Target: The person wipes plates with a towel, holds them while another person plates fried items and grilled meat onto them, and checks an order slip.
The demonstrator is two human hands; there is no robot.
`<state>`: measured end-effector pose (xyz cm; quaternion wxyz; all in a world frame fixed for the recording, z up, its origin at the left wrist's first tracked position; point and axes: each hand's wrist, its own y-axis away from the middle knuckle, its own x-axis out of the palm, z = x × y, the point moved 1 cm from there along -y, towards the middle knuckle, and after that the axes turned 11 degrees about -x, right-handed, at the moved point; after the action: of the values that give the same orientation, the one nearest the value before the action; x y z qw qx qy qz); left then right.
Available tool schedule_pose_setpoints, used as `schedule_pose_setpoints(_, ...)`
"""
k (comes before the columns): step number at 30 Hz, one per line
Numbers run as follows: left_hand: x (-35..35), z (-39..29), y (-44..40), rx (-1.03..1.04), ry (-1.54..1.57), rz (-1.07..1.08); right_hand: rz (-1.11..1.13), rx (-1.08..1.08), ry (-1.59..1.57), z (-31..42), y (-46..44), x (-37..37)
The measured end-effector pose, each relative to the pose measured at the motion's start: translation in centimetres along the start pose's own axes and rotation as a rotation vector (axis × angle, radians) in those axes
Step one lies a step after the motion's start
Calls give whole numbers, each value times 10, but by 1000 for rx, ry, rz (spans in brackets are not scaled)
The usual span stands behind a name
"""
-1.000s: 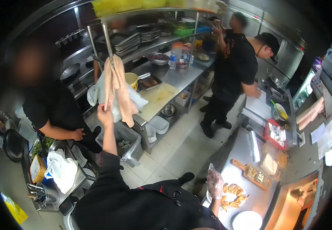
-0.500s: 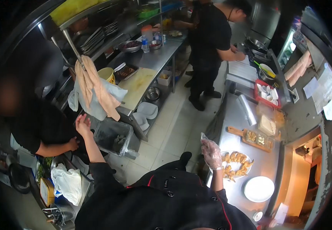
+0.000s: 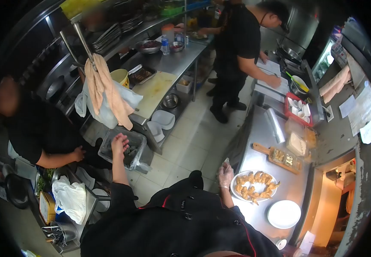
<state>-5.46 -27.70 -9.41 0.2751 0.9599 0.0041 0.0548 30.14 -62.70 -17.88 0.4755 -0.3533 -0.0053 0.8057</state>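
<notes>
My left hand [image 3: 120,146] is bare, held out over a grey plastic bin [image 3: 139,147] with a clear liner. Its fingers are stretched out and it holds nothing. A clear plastic glove covers my right hand [image 3: 225,174], which is just left of an oval white plate [image 3: 233,188]. Its fingers look loosely extended, with nothing visible in them. On the plate, golden fried pieces [image 3: 259,176] form a ring. A stack of round white plates [image 3: 284,214] stands nearer to me on the steel counter [image 3: 254,150].
A wooden board [image 3: 262,149] with a glass dish lies farther along the counter, near plastic tubs [image 3: 296,143] and a red tray [image 3: 291,112]. At left, towels [image 3: 102,90] hang from a rail. One person [image 3: 40,132] stands left; another [image 3: 236,51] writes on paper ahead.
My left hand has moved right and down, from beside the towels to over the bin. My gloved right hand has shifted left, off the plate's edge. The person ahead now writes on paper.
</notes>
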Motion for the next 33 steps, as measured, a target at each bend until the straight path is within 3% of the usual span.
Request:
schedule_pose_setpoints(2,12,27,3,-75,-30,39,-64,-25,61,-8,9,2)
schedule_pose_setpoints(5,34,56,13,-158,-75,103,-137,-269,97,-19,15,0)
schedule_pose_setpoints(11,57,97,18,-213,-243,212,-298,-323,101,-10,9,-7)
schedule_pose_setpoints(14,47,121,6,-284,-331,217,-249,-143,12,-11,14,-11)
schedule_pose_setpoints(18,31,142,-11,-337,-359,185,-292,-162,37,-15,12,-17)
schedule_pose_setpoints(25,15,174,-23,-253,-316,118,-199,-224,-46,-38,4,-22)
schedule_pose_setpoints(27,11,182,-17,-217,-350,131,-97,-111,-254,-32,-2,-26)
schedule_pose_setpoints(30,2,192,2,-125,-511,75,136,-115,-276,-47,-8,-36)
schedule_pose_setpoints(33,-28,206,6,-158,-563,10,98,-157,-354,-42,-23,-44)
